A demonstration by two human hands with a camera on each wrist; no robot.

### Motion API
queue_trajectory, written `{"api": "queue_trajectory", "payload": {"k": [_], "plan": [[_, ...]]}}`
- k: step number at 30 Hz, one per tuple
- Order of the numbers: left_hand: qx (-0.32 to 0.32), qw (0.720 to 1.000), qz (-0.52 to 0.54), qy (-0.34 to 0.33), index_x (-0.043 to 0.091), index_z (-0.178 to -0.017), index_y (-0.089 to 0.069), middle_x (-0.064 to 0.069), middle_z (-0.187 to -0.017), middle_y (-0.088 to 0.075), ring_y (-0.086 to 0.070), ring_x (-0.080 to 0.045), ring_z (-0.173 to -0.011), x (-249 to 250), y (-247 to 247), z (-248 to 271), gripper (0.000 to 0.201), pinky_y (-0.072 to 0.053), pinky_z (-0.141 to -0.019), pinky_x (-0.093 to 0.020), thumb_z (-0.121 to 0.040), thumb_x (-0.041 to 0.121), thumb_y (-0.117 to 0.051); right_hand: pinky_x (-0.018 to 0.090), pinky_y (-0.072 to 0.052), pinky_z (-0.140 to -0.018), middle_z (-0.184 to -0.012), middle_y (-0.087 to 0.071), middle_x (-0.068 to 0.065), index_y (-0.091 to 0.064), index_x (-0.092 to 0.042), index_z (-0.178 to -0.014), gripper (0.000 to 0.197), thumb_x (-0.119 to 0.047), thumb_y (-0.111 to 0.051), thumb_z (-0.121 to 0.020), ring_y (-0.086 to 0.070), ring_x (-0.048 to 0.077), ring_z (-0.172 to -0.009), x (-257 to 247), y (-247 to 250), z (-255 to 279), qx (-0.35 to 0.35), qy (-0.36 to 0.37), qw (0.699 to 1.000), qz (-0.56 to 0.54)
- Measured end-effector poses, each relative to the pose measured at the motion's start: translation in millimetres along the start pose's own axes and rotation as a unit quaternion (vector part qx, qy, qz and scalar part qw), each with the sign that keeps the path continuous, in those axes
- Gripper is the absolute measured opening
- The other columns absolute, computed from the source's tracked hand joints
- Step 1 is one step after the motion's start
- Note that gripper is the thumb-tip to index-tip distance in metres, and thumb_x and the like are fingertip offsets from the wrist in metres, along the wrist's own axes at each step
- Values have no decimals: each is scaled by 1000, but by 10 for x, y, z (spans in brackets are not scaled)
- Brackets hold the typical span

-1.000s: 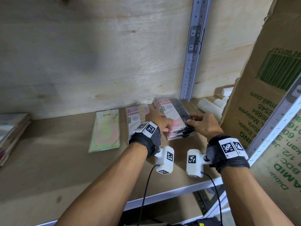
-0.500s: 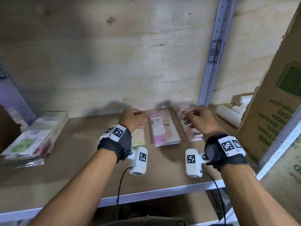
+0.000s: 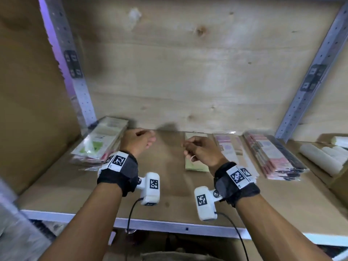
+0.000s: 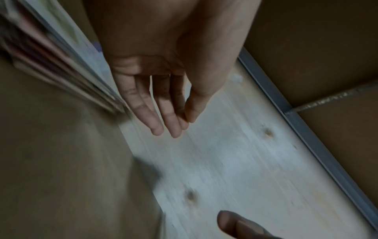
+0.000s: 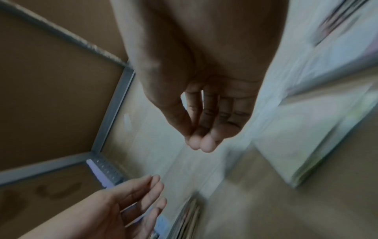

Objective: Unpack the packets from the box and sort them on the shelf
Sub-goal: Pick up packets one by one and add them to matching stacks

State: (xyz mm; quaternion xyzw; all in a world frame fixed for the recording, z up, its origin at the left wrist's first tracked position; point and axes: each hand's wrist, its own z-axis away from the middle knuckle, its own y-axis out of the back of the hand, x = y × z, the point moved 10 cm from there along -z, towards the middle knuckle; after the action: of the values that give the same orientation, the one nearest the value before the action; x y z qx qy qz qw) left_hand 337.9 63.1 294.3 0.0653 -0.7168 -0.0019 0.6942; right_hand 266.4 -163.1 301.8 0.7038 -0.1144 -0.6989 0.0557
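Note:
Both hands hover empty over the middle of the brown shelf board (image 3: 165, 185). My left hand (image 3: 138, 141) is beside a stack of green and white packets (image 3: 99, 142) at the shelf's left end, its fingers relaxed and nearly straight (image 4: 161, 113). My right hand (image 3: 199, 149) hangs with loosely curled fingers (image 5: 204, 142) above a green packet (image 3: 195, 164). Further right lie a pink and white packet pile (image 3: 231, 149) and a pink and black stack (image 3: 273, 157). The box is not in view.
White rolls (image 3: 323, 157) lie at the far right of the shelf. Perforated metal uprights (image 3: 75, 76) (image 3: 308, 81) stand against the plywood back wall. A brown side panel (image 3: 33, 110) closes the left. The shelf's white front rail (image 3: 169, 226) runs below my wrists.
Both hands have let go of the packets at the right and swung left, lifting off the shelf. The view has panned left, so the left stack now sits close to my left hand.

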Motion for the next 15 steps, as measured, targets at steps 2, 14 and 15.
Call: {"api": "queue_trajectory", "payload": {"k": [2,14,15], "plan": [[43,998,-41,-12,19,-77,-75,-5,-82,-77,-73,-22,-89,-5,405,-71,9,-58,-84,-35,-79,28,-72,22,-44,-49,-70,-60,11,-65,0,-99,11,-4,-55,-97,-54,19,-57,-46,-381,-125,-36,-14,999,3],[111,964,-232,70,-2,-110,-65,-24,-119,-64,-61,-36,-97,-169,1847,-461,47,-44,-80,-37,-99,39,-46,36,-59,-68,-82,-58,17,-54,-1,-90,13,0,-46,-100,-64,25,-65,-179,-2284,-641,-174,-103,979,-24],[101,964,-234,79,0,-106,-65,-21,-116,-65,-60,-31,-88,-202,1860,-445,46,-42,-73,-33,-98,41,-47,34,-60,-63,-80,-59,16,-54,-1,-92,11,-2,-47,-100,-65,22,-60,-183,-2371,-652,-177,-108,978,-35]]}}
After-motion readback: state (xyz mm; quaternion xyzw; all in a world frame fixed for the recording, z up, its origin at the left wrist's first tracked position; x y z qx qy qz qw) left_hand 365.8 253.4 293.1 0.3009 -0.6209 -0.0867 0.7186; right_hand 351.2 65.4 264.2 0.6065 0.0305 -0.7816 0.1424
